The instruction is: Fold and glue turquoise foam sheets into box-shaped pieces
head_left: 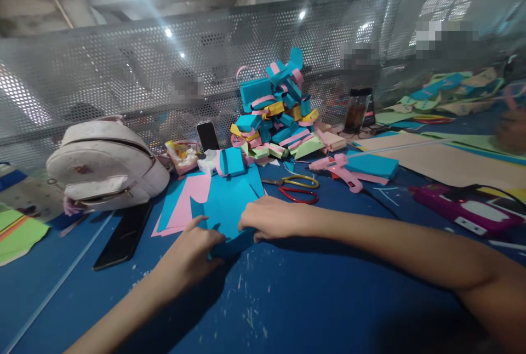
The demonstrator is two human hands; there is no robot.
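Note:
Both hands grip a sheet of blue paper [224,209] whose near edge is bent up. My left hand [201,247] is closed on its left near corner, thumb below and fingers above. At the right near edge, my right hand [267,218] pinches the same paper with curled fingers. Pink paper [189,203] and more blue sheets lie under and beside it. A small folded blue paper box [230,162] with a pink strip sits just beyond. Scissors [293,184] with yellow and red handles lie to the right, past my right hand.
A pink glue gun [337,169] and a purple power strip [468,209] are on the right, with cords. A pile of folded paper boxes [273,124] stands at the back. To the left are a white backpack [110,162] and a dark phone [123,236]. A person's hand [512,126] shows far right.

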